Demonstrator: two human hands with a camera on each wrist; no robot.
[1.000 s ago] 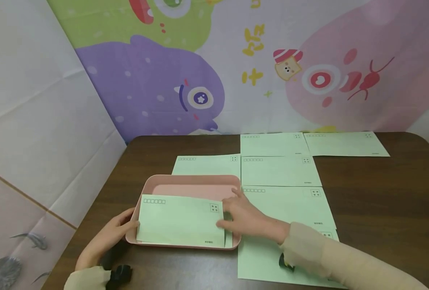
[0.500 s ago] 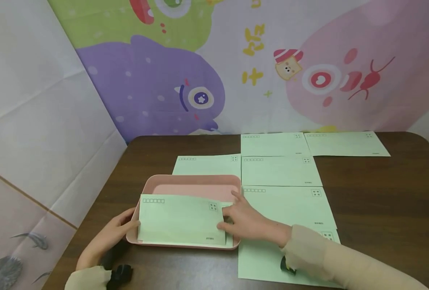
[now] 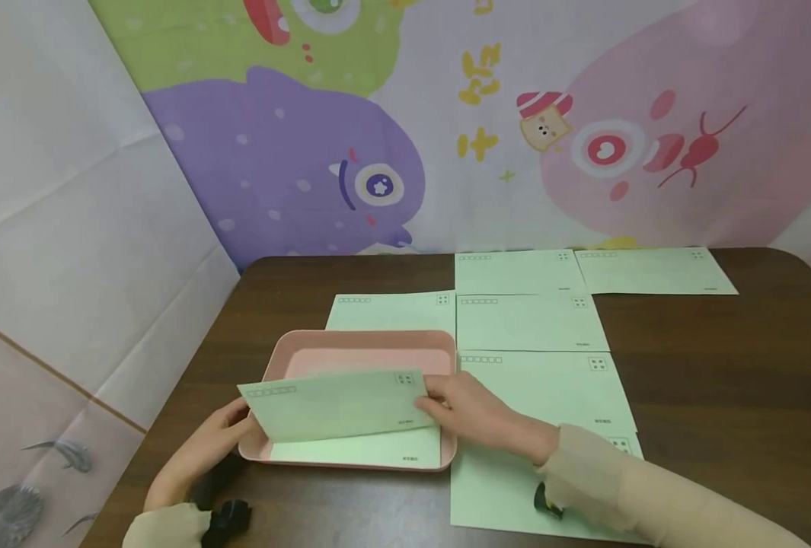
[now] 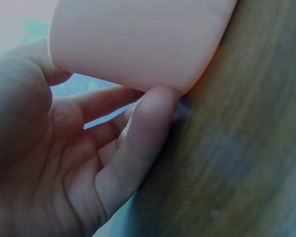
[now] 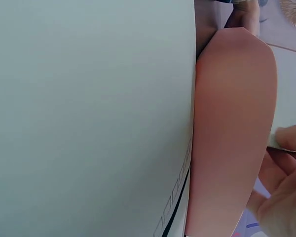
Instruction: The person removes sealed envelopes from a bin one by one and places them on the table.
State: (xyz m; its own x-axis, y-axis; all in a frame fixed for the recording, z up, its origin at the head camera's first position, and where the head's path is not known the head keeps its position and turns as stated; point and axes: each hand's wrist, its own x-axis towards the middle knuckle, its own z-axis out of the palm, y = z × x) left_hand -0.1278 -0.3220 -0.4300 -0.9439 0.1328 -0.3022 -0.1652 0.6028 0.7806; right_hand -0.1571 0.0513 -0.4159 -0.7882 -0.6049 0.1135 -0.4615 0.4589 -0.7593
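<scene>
In the head view a pale green envelope (image 3: 340, 405) is tilted up over the pink tray (image 3: 371, 339), its right end pinched between the thumb and fingers of my right hand (image 3: 474, 411). Beneath it another envelope (image 3: 357, 448) lies in the tray. My left hand (image 3: 202, 445) grips the tray's left end, thumb on the rim. The left wrist view shows the left fingers (image 4: 148, 128) under the tray's corner (image 4: 138, 44). In the right wrist view the right hand (image 5: 286, 182) holds an envelope edge beyond the tray's side (image 5: 234, 128).
Several envelopes lie on the brown table (image 3: 693, 396): one behind the tray (image 3: 391, 311), a column to its right (image 3: 531, 323), and one at the back right (image 3: 655, 272). A cartoon-printed cloth (image 3: 474, 205) hangs behind the table.
The top envelope has been lifted off the one beneath, and its left end has swung outward over the tray's rim. My right hand has shifted slightly right; my left hand stays at the tray.
</scene>
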